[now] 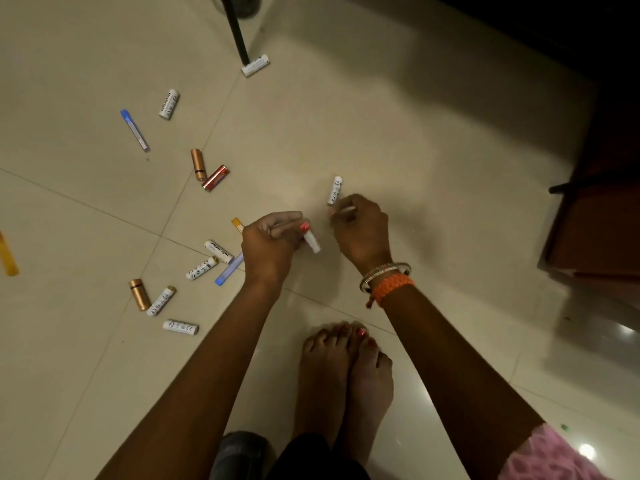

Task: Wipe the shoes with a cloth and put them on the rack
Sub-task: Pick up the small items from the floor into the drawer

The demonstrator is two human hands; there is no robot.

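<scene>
Cream tiled floor (398, 116) — batteries scattered across it. Left hand (270, 247) grips a white battery (312, 242); right hand (360, 226), close beside, pinches another white battery (335, 190). No shoes, cloth or rack in view.

Batteries (194, 268) crowd left; floor (433, 140) right bare.

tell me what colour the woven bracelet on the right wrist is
Orange; the woven bracelet sits beside thin silver bangles, seen in the head view.
</scene>
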